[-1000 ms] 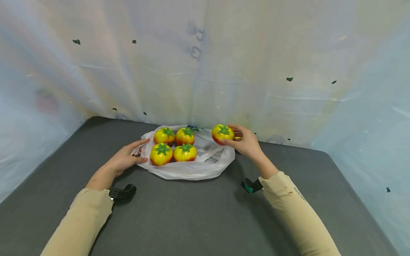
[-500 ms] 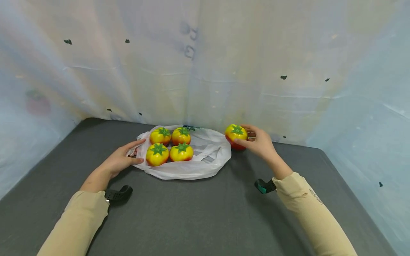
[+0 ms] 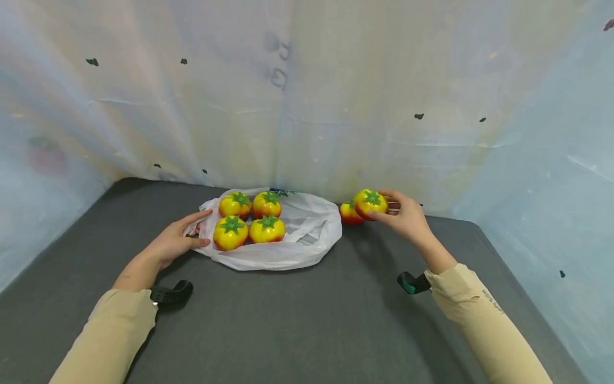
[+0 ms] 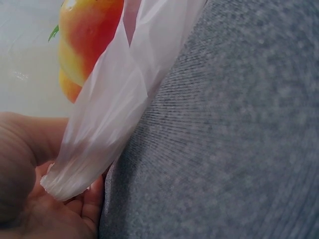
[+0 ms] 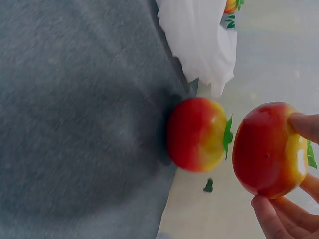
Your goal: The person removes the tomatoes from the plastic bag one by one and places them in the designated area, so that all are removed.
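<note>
Over matte cloth (image 3: 297, 330), right fingers (image 5: 268, 219) pinch a round, glossy fruit (image 5: 266, 152)

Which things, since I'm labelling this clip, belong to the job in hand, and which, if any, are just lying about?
Job:
white bag in left fingers
four tomatoes inside
loose tomato beside it
held tomato in right fingers

Surroundings only:
dark table
backdrop sheet
wrist straps

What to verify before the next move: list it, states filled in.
1. Right hand grips the held tomato: ok, pinched from opposite sides.
2. Held tomato set down: not ok, raised off the table.
3. Held tomato apart from neighboring tomato: cannot tell, overlapping in the head view.
4. Left hand holds the white bag: ok, its edge lies inside the hand.
5. Four bagged tomatoes upright: ok, leaves up.
</note>
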The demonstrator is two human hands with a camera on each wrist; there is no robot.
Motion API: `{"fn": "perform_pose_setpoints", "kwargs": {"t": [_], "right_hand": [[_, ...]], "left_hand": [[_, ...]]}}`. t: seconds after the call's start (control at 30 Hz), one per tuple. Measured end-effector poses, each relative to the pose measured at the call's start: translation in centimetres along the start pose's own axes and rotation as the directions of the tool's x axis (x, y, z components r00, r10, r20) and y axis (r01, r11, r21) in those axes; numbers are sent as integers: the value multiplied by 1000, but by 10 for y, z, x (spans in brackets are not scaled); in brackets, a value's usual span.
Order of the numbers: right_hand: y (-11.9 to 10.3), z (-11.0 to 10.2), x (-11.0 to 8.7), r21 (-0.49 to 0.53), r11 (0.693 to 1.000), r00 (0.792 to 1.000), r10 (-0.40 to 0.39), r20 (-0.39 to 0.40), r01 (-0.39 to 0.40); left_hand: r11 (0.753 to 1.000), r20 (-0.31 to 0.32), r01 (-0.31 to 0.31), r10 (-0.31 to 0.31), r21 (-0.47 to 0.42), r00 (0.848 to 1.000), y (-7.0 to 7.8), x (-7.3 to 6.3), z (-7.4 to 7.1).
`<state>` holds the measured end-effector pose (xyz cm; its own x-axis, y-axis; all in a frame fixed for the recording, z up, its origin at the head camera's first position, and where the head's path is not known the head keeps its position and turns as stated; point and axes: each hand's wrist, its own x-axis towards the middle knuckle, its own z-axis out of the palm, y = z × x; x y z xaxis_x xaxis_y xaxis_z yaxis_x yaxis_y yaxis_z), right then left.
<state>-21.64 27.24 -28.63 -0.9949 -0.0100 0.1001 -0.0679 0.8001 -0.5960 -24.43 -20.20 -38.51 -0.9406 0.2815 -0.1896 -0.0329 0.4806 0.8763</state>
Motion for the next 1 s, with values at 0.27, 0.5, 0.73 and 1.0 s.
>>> {"fn": "perform_pose_setpoints", "kwargs": {"t": [0.27, 0.5, 0.73, 1.0], "right_hand": [[18, -14, -2, -45, 999, 1000, 17, -16, -18], [36, -15, -6, -95, 995, 999, 18, -28, -21], [49, -13, -6, -117, 992, 998, 49, -29, -52], [62, -7, 1, -126, 985, 993, 118, -22, -119]], "left_hand": [[1000, 16, 5, -5, -11, 1000, 4, 2, -2], [1000, 28, 22, -22, 16, 999, 1, 0, -2], [1000, 31, 20, -21, 19, 999, 2, 0, -1], [1000, 28, 22, -22, 1, 999, 2, -2, -2]]}}
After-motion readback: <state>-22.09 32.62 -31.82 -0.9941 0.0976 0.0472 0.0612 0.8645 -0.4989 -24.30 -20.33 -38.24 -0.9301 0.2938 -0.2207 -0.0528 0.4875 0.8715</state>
